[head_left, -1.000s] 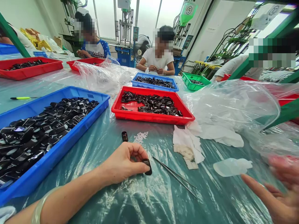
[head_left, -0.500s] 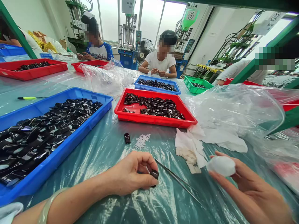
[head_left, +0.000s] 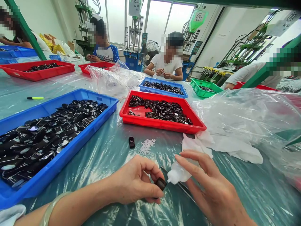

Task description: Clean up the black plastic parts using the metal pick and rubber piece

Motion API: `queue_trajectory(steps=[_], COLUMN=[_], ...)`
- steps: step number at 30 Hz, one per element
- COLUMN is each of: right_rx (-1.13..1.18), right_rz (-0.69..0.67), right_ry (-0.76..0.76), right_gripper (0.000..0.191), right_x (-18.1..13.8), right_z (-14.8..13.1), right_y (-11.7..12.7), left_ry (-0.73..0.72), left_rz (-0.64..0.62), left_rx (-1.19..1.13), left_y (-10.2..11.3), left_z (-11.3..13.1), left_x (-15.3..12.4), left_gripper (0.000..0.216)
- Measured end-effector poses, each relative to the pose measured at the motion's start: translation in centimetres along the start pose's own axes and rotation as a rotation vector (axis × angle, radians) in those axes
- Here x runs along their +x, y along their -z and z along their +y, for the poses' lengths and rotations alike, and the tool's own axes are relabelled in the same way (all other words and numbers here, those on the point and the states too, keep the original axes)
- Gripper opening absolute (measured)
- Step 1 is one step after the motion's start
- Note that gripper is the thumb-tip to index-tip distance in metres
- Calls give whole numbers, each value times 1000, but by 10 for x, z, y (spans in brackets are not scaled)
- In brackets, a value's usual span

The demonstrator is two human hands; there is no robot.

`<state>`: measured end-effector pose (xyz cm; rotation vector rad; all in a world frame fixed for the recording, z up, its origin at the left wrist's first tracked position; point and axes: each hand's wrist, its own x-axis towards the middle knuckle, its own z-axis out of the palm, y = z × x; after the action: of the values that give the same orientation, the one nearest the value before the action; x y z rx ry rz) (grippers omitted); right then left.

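My left hand (head_left: 135, 182) pinches a small black plastic part (head_left: 161, 183) just above the plastic-covered table. My right hand (head_left: 211, 188) grips a small white squeeze bottle (head_left: 177, 173), whose nozzle points at the black part and sits almost against it. Thin metal tweezers (head_left: 183, 188) lie on the table under both hands, partly hidden. One loose black part (head_left: 131, 142) lies a little beyond my left hand.
A blue tray (head_left: 72, 147) full of black parts stands at left, a red tray (head_left: 162, 124) with more parts ahead. White cloths (head_left: 223, 144) and crumpled clear bags (head_left: 249, 113) lie at right. Other people sit at the far side with more trays.
My right hand picked up the white bottle from the table at right and brought it left to the black part. My left hand stayed put, still pinching the part.
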<state>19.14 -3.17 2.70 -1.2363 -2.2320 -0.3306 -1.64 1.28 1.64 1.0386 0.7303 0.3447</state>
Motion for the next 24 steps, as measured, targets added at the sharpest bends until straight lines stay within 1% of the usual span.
queue_trajectory(steps=[5,11,15,21,24], right_rx=[-32,-83,-82,-100,-87], right_rz=[25,25,42,1,8], right_ry=[23,72,68,86,110], right_gripper=[34,38,40,42,41], right_x=[-4,-6,-9,-15,-15], right_z=[2,1,-1,-2,-2], right_y=[-2,-4,-5,-5,-5], left_ry=[22,61,79,80,87], left_rz=[-18,0,-5,-24,-32], left_rx=[-15,-67,-34,23,18], left_y=[1,-3,-3,-2,-2], left_z=[-3,-3,-2,-1,0], left_x=[2,2,2,2,2], left_gripper=[33,29,29,26,25])
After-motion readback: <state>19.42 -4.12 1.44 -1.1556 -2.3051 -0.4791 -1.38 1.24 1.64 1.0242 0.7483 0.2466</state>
